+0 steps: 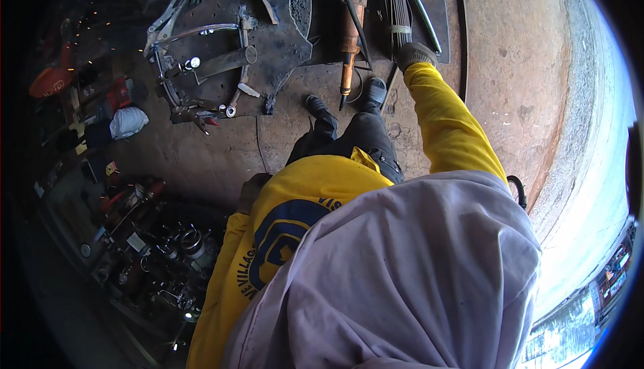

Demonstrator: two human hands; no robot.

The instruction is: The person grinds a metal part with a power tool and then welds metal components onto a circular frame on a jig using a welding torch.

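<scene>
My right hand (416,54), in a greyish knitted glove, reaches forward to the near end of a bundle of thin welding rods (399,17). A light band goes round the bundle. The glove looks curled over the rod ends; its fingertips are hidden. To the left of the rods lies an orange angle grinder (351,37) with a tan disc, and a dark cable crosses it. At the right is a shiny metal tube (424,15). My left hand (252,192) hangs dark and low beside my hip, its fingers hidden by shadow and my shirt.
Left of the grinder, a dark steel plate (288,54) carries a curved metal frame (201,30), a short pipe (228,62) and locking pliers (168,17). Sparks fly at the far left, near an orange tool (52,80). Machine parts (191,241) crowd the lower left.
</scene>
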